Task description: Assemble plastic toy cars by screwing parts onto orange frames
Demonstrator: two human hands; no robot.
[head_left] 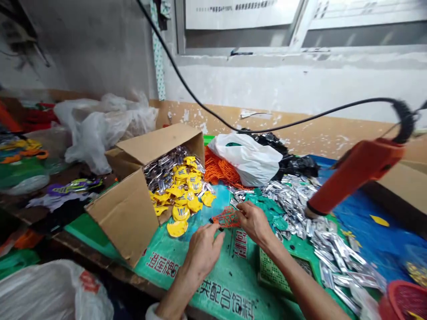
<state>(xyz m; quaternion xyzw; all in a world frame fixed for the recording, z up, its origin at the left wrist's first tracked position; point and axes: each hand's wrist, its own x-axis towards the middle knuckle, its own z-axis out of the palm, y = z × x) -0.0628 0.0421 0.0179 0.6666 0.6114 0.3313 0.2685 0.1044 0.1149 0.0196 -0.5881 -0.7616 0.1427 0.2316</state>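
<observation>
An orange lattice-like piece (227, 218) lies between my two hands, above the green printed sheet on the table. My left hand (205, 249) has its thumb and fingers together at the piece's near left edge, by a small dark part. At the piece's right side my right hand (251, 220) pinches with thumb and forefinger. Left of the hands, yellow round pieces (180, 213) and silver packets (167, 166) spill from an open cardboard box (128, 218). An orange mesh heap (222, 169) rests behind the hands.
A red-orange tool (356, 178) hangs from a black cable at the right. Below it spread silver strips (336, 249). A green basket (276, 271) sits under my right forearm. White plastic bag (248, 155) behind; red tub (403, 300) at lower right.
</observation>
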